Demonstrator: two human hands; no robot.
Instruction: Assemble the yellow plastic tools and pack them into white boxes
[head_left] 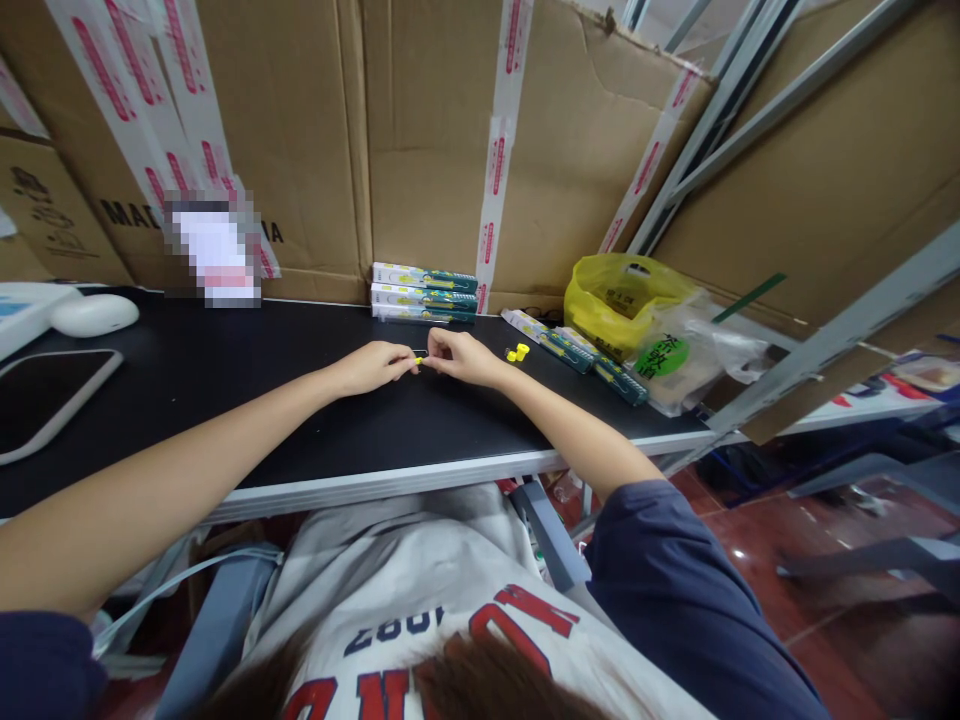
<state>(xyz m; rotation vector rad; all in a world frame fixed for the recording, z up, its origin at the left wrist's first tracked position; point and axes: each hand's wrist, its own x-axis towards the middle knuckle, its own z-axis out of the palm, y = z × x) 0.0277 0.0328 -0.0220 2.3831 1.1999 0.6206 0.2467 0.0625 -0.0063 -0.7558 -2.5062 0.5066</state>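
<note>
In the head view, my left hand (375, 367) is closed in a pinch on a small yellow piece (419, 361) above the black tabletop. A thin pale line shows beside that piece, too fine to make out. Close against it, my right hand (463, 357) has its thumb and fingertips pinched together; what sits between them is too small to name. A little to the right lie a few loose yellow pieces (519, 352). Behind my hands stands a stack of slim white and green boxes (424, 290).
More slim boxes (559, 343) lie right, beside a yellow plastic bag (619, 300) and a clear bag (675, 355). Left are a phone (56, 400) and a white rounded object (96, 314). Cardboard (427, 130) walls the back; a metal shelf post (720, 130) rises right.
</note>
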